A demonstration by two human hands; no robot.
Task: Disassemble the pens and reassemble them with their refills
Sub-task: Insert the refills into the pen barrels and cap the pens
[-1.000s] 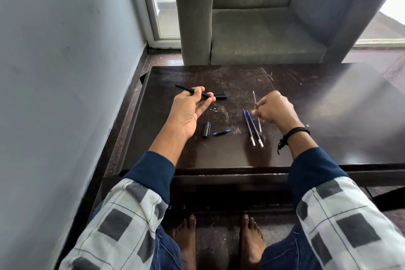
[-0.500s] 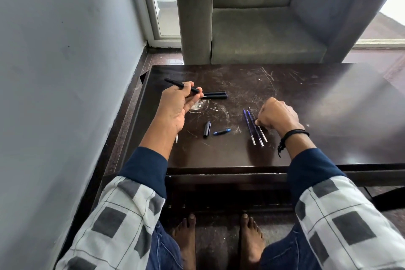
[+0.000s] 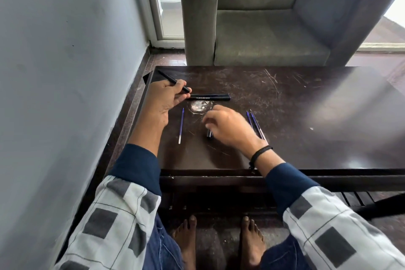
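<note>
Since the right hand has left the refills, it now hovers over the cap, grip too blurred to tell | left hand pinches the black pen barrel | one refill newly lies on the desk beside it | this pen seems taken apart.

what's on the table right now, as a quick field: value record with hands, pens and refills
left hand: grips a black pen barrel
right hand: blurred, above a small black cap; grip unclear
loose pens: two black, side by side on the table
refills: single refill by the left wrist; refill pair right of the right hand
</note>
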